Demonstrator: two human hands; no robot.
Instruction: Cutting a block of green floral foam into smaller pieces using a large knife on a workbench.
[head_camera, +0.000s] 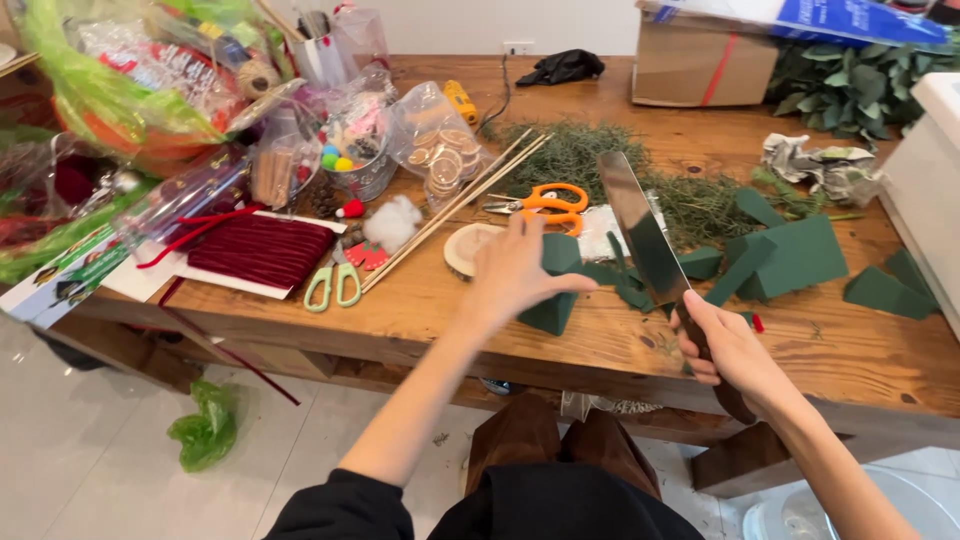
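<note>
**Figure: Large knife raised beside a block of floral foam at the counter's near edge**

Nearest the viewer, the right hand (728, 345) had its fingers clamped on the dark handle of a broad knife (640, 235), blade tilted up and leftward. The left hand (512, 275) lay with fingers spread apart over the top of a dark green floral foam block (552, 285), which stood close to the near edge of the wooden counter (840, 345). The blade passed just beside that hand; a slip, or crumbling foam, could probably have carried the edge into the fingers, and a push might have tipped the block over the edge. Foam offcuts (790, 255) crowded the right. Beyond lay orange scissors (545, 203), wooden sticks (455, 205) and green sprigs (590, 150). Open room was scant, chiefly the bare wood at near right.
</note>
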